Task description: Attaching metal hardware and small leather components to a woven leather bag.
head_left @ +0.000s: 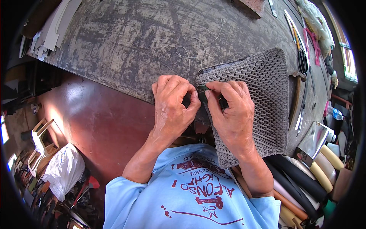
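A grey open-weave bag [263,103] lies at the table's near edge, its lower part hanging over toward my lap. Both hands meet at its upper left corner. My left hand [171,103] is closed in a pinch, thumb against forefinger; what it holds, if anything, is too small to tell. My right hand [232,110] rests over the bag's left edge, thumb and forefinger pinched on a small dark green piece [202,91] whose kind I cannot make out. A thin pale thread [188,57] loops across the table beyond my hands.
On the worn grey tabletop [114,45], a hammer [301,76] and black-handled scissors [302,63] lie right of the bag. A reddish block [253,7] sits at the far edge. Material rolls [293,181] crowd the lower right. A white chair [40,143] and plastic bag [65,171] stand at left.
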### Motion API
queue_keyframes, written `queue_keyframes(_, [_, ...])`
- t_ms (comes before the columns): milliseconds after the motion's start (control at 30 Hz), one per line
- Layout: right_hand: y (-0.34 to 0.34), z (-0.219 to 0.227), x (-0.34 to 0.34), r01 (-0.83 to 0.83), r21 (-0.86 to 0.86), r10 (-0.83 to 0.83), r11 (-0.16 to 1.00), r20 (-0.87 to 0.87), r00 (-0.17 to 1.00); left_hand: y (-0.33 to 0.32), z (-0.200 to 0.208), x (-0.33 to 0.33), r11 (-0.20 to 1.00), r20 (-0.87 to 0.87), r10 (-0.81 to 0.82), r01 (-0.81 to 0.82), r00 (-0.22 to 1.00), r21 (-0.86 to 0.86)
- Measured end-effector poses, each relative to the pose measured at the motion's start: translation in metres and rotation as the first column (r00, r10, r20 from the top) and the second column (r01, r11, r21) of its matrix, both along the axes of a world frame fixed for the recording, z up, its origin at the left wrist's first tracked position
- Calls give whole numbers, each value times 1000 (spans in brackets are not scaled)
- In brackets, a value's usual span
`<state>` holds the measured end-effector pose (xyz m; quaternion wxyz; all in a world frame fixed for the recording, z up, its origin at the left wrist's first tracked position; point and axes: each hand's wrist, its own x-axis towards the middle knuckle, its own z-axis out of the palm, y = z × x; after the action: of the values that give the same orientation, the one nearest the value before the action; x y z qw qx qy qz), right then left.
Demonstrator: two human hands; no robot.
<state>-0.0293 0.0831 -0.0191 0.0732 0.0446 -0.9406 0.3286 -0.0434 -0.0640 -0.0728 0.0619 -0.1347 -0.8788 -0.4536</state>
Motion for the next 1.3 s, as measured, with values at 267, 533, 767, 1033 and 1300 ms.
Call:
queue_keyframes(267, [1,0,-1,30,-81,-29,996,3,1000,-2,-1,2,1000,5,-3,3,1000,17])
queue_keyframes(533, [0,-1,-1,0,-34,0,999,0,1000,-2,-3,3,1000,-22,8,-7,1000,28])
queue_keyframes(767, [0,0,-1,-2,-14,2,1000,-4,1000,-1,-3,4,999,-41,6,-4,999,36])
queue_keyframes(1033, [11,8,4,111,-153,-93,982,121,988,-4,-6,6,998,-71,-5,10,997,64])
queue_keyframes(1300, [9,1,3,-23,-14,23,1000,1,1000,-4,-9,6,996,-69,0,6,998,84])
